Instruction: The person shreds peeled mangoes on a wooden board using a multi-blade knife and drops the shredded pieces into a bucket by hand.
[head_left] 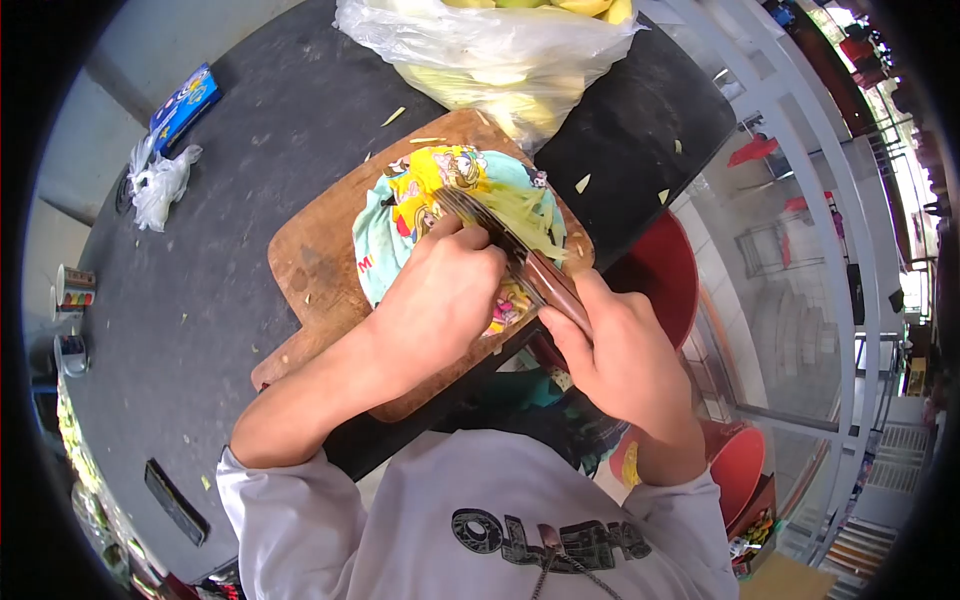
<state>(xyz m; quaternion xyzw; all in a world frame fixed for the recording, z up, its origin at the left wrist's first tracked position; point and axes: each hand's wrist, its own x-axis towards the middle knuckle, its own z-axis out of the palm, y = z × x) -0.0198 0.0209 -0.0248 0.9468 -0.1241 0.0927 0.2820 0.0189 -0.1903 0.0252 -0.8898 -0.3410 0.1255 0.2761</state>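
Observation:
My right hand (625,355) grips the brown handle of a knife (560,292), with its dark blade slanting up and left. Beside the blade is my left hand (440,285), its fingers curled closed; what they press on is mostly hidden under the hand and blade. Pale green shredded strips (530,212) lie right of the blade. They rest on a colourful cartoon-print cloth (375,235), mint and yellow, which is spread over a wooden cutting board (305,250).
At the table's far side sits a white plastic bag (500,60) of yellow-green fruit. A blue packet (187,108) and a crumpled plastic bag (160,185) lie left on the black table (200,330). A red tub (665,270) stands beyond the right edge. Stray strips dot the tabletop.

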